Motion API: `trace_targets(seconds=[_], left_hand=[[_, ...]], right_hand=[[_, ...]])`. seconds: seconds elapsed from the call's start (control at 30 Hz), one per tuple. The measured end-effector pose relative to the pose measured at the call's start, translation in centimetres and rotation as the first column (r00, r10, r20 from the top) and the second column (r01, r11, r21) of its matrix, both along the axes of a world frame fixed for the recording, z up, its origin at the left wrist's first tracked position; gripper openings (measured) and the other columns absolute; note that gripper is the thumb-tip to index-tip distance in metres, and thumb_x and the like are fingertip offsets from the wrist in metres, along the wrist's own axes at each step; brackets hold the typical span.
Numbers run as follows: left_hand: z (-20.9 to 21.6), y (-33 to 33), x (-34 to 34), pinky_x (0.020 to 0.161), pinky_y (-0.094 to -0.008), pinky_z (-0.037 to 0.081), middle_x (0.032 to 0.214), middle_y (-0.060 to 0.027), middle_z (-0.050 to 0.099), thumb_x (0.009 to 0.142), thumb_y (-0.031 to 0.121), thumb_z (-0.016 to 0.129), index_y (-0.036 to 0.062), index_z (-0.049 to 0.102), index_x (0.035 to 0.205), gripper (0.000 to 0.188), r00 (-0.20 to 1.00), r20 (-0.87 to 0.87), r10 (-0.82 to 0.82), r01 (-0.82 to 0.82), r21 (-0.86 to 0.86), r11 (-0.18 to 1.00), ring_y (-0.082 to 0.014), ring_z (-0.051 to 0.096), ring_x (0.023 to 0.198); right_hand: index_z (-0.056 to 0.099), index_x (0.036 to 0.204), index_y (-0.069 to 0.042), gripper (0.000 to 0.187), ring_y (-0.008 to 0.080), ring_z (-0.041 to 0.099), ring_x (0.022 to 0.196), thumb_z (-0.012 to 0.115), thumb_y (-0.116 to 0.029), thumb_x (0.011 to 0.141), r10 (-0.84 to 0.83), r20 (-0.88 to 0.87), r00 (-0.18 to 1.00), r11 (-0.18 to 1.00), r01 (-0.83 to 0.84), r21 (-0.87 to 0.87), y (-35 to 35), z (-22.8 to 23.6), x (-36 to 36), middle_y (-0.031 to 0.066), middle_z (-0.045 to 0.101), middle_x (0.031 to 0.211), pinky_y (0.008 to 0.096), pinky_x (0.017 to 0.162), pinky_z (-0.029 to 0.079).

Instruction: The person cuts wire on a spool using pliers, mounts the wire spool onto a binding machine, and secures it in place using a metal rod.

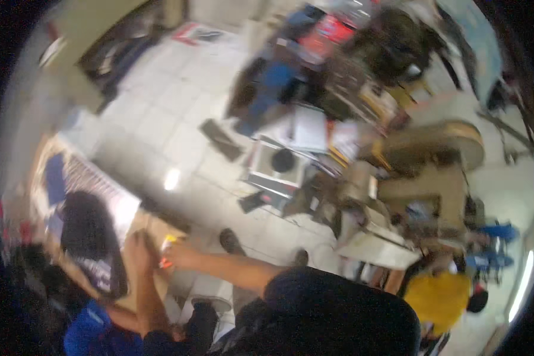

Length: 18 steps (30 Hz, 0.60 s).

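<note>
My right hand [183,256] reaches across to the left, its fingers closed on a small yellow and orange object [169,241], whose kind is too blurred to tell. Beside it, my left hand [139,254] is raised over a brown wooden surface [154,227]. Motion smears its fingers, so whether it holds anything does not show. A dark rounded thing [89,231] with pale marks lies or stands just left of that hand.
A person in a blue top [89,329] is close at my lower left. Along the left runs a table with a pale printed sheet [104,190]. Cluttered boxes and papers [308,127] stand on the tiled floor [154,118] ahead. A yellow cloth [436,299] hangs at right.
</note>
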State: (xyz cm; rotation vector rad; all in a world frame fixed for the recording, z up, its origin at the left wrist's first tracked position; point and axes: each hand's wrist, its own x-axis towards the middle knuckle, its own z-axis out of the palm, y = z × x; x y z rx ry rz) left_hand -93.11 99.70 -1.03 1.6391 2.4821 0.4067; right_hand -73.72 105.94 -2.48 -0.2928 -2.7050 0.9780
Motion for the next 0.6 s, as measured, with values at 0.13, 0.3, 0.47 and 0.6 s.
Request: trace_targets(seconds=[0.13,0.3,0.47,0.6], left_hand=[[0.1,3.2,1.6,0.081,-0.0459,0.045,0.103,-0.0232,0.057,0.092,0.018,0.054,0.0024,0.057,0.115,0.028,0.981,-0.146,-0.125,0.120,-0.048,0.992,-0.0412,0.055,0.093],[-1.2,2.8,2.5,0.103,-0.0480,0.035,0.142,-0.0171,0.042,0.096,0.050,0.045,0.0080,0.039,0.141,0.062,0.998,-0.058,-0.031,0.017,-0.236,0.972,-0.0371,0.042,0.128],[0.3,3.6,2.7,0.110,-0.0488,0.030,0.151,-0.0189,0.032,0.091,0.065,0.043,0.0070,0.026,0.150,0.084,0.951,-0.289,-0.107,0.012,-0.311,0.950,-0.0352,0.033,0.139],[2.1,6.0,3.6,0.111,-0.0471,0.032,0.150,-0.0231,0.031,0.095,0.060,0.042,0.0034,0.024,0.149,0.081,0.900,-0.428,-0.080,0.081,-0.016,0.997,-0.0383,0.034,0.137]], right_hand=[[0.067,0.094,-0.006,0.024,0.0294,0.058,0.098,0.066,-0.024,0.079,-0.053,0.289,0.956,0.996,0.072,-0.058,3.5,3.4,2.6,0.0116,0.064,0.099,0.0429,0.085,0.047],[0.063,0.096,0.001,0.036,0.0316,0.060,0.093,0.068,-0.029,0.079,-0.057,0.496,0.867,0.811,0.330,-0.483,4.6,4.9,14.7,0.0179,0.064,0.097,0.0442,0.077,0.050],[0.040,0.121,-0.001,0.054,0.0267,0.062,0.093,0.070,-0.025,0.083,-0.319,0.649,0.691,0.348,0.722,-0.598,4.1,19.3,32.8,0.0160,0.062,0.097,0.0383,0.078,0.049],[0.047,0.115,0.001,0.045,0.0206,0.061,0.096,0.068,-0.030,0.089,-0.510,0.573,0.642,0.299,0.757,-0.582,-0.4,22.8,42.0,0.0122,0.062,0.101,0.0345,0.085,0.049]])
